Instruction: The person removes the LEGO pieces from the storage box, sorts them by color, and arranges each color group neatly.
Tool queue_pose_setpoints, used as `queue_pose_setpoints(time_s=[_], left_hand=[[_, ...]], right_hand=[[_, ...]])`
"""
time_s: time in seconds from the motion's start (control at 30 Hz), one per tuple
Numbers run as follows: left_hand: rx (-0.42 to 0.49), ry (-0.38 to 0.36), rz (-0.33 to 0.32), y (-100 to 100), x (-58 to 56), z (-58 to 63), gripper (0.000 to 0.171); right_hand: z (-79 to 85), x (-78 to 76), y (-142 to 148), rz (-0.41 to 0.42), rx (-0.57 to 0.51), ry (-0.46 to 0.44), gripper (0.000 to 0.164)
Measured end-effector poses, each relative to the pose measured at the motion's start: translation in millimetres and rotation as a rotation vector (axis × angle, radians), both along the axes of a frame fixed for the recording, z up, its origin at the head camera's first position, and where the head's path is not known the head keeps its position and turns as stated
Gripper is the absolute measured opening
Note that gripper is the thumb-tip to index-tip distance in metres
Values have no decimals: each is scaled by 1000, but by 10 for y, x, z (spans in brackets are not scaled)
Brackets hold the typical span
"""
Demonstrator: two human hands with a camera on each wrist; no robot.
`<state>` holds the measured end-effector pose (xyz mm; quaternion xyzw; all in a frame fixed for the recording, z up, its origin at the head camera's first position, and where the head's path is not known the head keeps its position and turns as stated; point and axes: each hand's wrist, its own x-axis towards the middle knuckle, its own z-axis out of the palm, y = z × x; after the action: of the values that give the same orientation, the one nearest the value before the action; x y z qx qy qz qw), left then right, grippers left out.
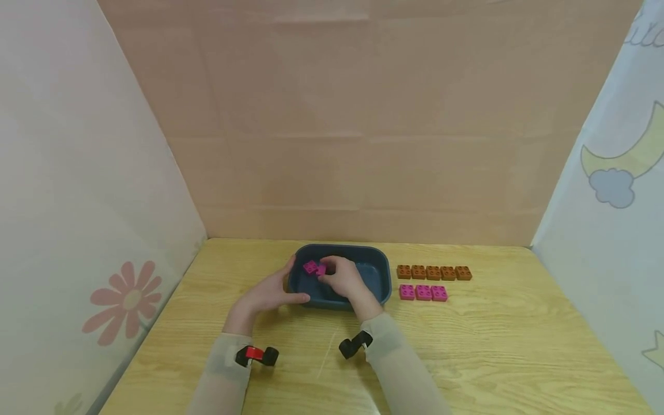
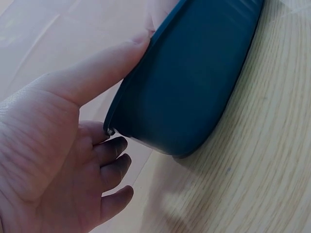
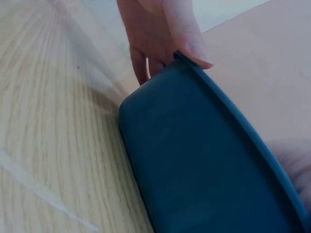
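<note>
A dark blue plastic basin (image 1: 381, 276) stands on the table, with two pink toy building blocks inside its left half. My left hand (image 1: 270, 293) holds the basin's left end; in the left wrist view the thumb lies on the rim and the fingers (image 2: 114, 170) touch around the end wall. Inside the basin, my right hand (image 1: 342, 278) pinches one pink block (image 1: 321, 270) between thumb and fingers. The other pink block (image 1: 310, 267) lies just left of it. In the right wrist view the basin wall hides most of the right hand (image 3: 296, 165).
Right of the basin, several orange blocks (image 1: 433, 272) form a row. Three pink blocks (image 1: 423, 293) sit in a shorter row nearer to me. A wooden table (image 1: 498, 346) carries everything, with a tan back wall (image 1: 363, 173) and pale side walls around it.
</note>
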<state>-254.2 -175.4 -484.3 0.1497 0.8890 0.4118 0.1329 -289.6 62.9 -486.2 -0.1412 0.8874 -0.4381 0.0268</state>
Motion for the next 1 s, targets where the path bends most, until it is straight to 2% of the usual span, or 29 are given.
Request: queue_pose_setpoints(time_s=[0.37,1.0], left_hand=[[-4,-13,11,-16,5,3,119],[-15,-11,10,-11,3,5,119]], right_hand=[[-9,-26,-28,-16,78,1,39],[7,-26,-20,-15,79,1,36]])
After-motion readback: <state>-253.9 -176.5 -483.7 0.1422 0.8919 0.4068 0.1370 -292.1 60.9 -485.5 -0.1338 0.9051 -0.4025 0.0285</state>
